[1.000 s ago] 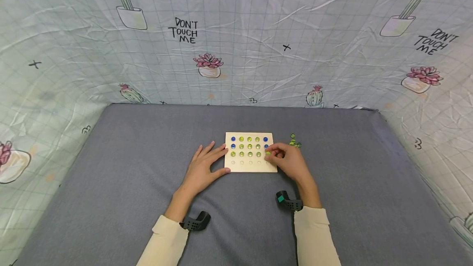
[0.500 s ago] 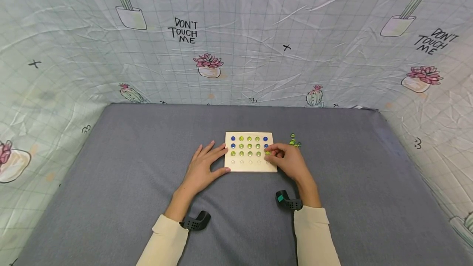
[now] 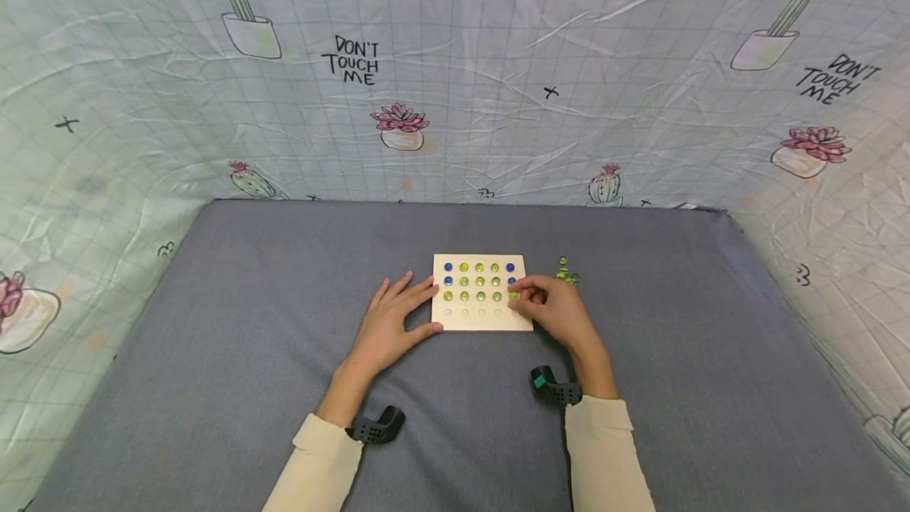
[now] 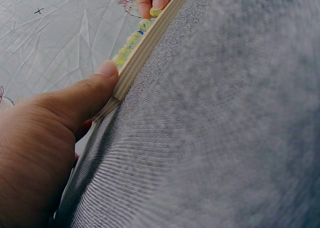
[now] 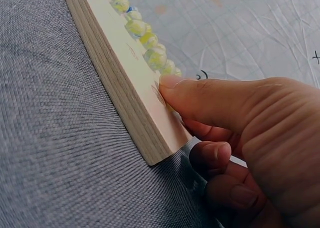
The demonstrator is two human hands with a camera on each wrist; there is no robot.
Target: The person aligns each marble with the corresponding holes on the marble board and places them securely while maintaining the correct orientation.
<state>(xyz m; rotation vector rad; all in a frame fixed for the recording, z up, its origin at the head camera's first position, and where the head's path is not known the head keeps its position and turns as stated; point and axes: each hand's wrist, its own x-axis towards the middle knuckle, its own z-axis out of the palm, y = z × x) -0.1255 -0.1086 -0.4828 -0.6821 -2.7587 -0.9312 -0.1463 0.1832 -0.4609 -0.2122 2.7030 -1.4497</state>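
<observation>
A pale wooden board (image 3: 455,323) with rows of round hollows lies on the cloth. Glass marbles, mostly yellow-green with blue ones (image 3: 510,267) at the corners of the upper rows, fill its three far rows; the near row shows bare hollows. At the right end of the third row, my right hand (image 3: 560,310) pinches a yellow-green marble (image 4: 155,11) between thumb and fingers, at the board's surface. In the right wrist view the thumb mostly hides that marble. My left hand (image 3: 387,326) spreads along the left edge, thumb and fingertips touching the board.
Several loose green marbles (image 3: 563,273) lie on the grey cloth (image 3: 455,417) just right of the board, beyond my right hand. A printed fabric backdrop (image 3: 469,125) rises behind the table and at both sides.
Almost nothing differs. My right hand stays at the end of the third row with its marble, and my left hand keeps its place on the board's edge.
</observation>
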